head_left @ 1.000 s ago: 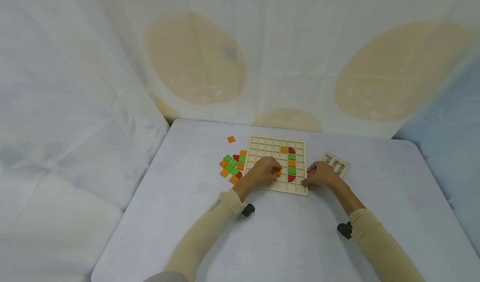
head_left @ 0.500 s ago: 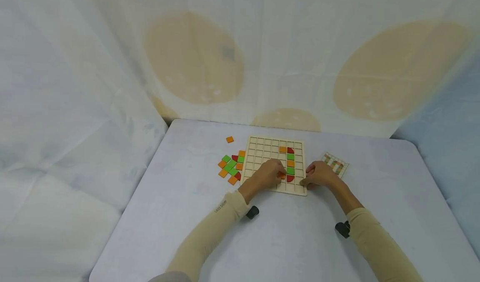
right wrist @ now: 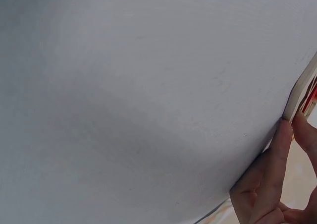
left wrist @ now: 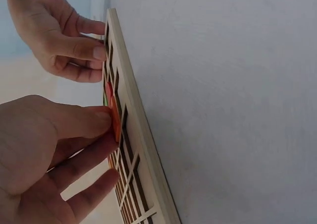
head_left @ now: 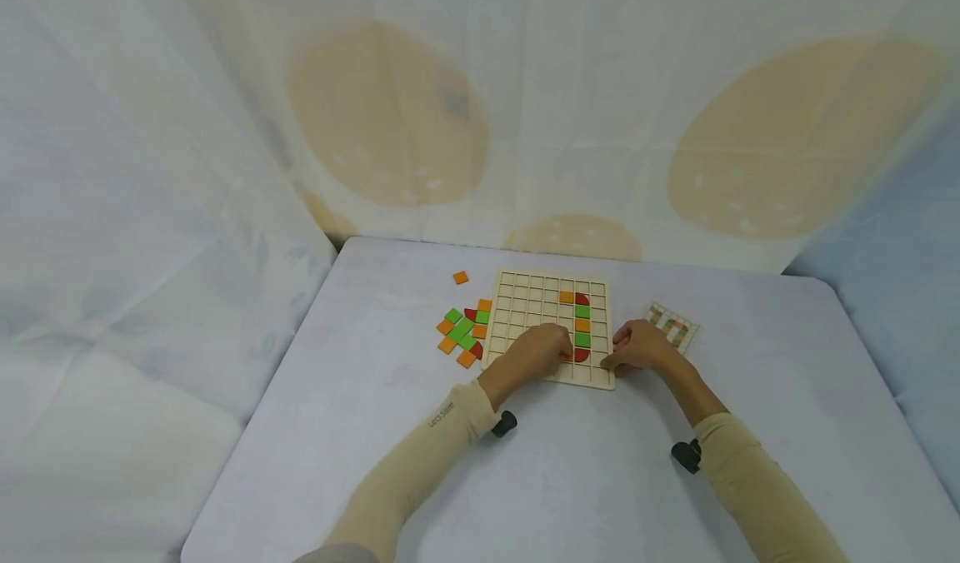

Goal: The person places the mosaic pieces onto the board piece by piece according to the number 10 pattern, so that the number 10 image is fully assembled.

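Pinching an orange tile (left wrist: 115,119) between thumb and fingers, the left hand (head_left: 538,351) holds it over the near rows of the wooden grid board (head_left: 525,296), just left of the column of tiles set in it. From the left wrist view the tile stands on edge against the board's cells, the thumb on one face and the fingers curled under it.

The right hand (head_left: 643,347) sits at the board's near right corner, grasping its edge: fingers curl against the side wall, and from the right wrist view 1 fingertip (right wrist: 283,135) presses the pale rim.

On the board's right part sits an orange square (head_left: 566,297) with a red quarter-round piece (head_left: 582,299) beside it, then green, orange and green squares below, ending in another red curved piece (head_left: 582,355) touching the left hand's fingertips.

Left of the board on the desk (head_left: 570,480) lies a loose heap of tiles (head_left: 463,331), green, orange and red, with 1 orange tile (head_left: 461,277) apart behind it. A small pattern card (head_left: 672,325) lies right of the board.
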